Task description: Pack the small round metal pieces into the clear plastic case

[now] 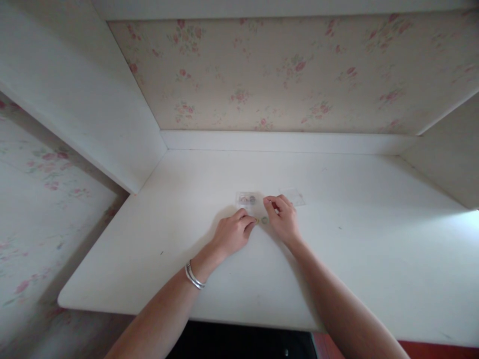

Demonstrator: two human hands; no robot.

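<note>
left hand (232,233): resting on a white desk (352,259), fingers curled in, thumb and forefinger pinched at the edge of a small greenish round piece (264,220); whether it truly grips it cannot be told.
right hand (283,217): just beside the left, fingers bent inward above the same piece; any hold is unclear.
clear packet (247,200): flat on the desk just beyond the fingertips, with small coloured bits inside, too blurred to name.
second clear piece (295,196): lying behind the right hand.
wrist: silver bangles (193,277) on the left arm.
backdrop: floral wallpaper (284,75).
</note>
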